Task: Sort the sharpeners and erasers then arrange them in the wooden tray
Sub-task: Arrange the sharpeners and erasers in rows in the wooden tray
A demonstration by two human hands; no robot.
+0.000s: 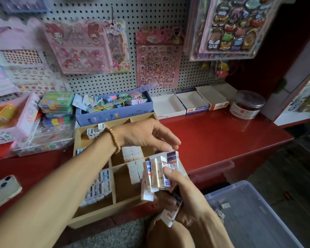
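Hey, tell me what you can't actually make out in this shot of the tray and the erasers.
Head view only:
- Print on the erasers gripped in the right hand: blurred, too small.
- How many erasers it holds: fingers cover the lower ones.
- Middle compartments of the wooden tray: hidden under the left hand and forearm.
- Contents of the clear plastic bin: cut off by the bottom right edge.
- Phone: cut off at the left edge.

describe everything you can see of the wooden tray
The wooden tray is a shallow, light-coloured box that looks like plain wood, split by thin dividers into several compartments. It lies flat on the red counter, its near edge at the counter's front. Some compartments hold rows of small white packets, others show bare floor. The person's forearms cross above it, hiding part of its middle and right side.
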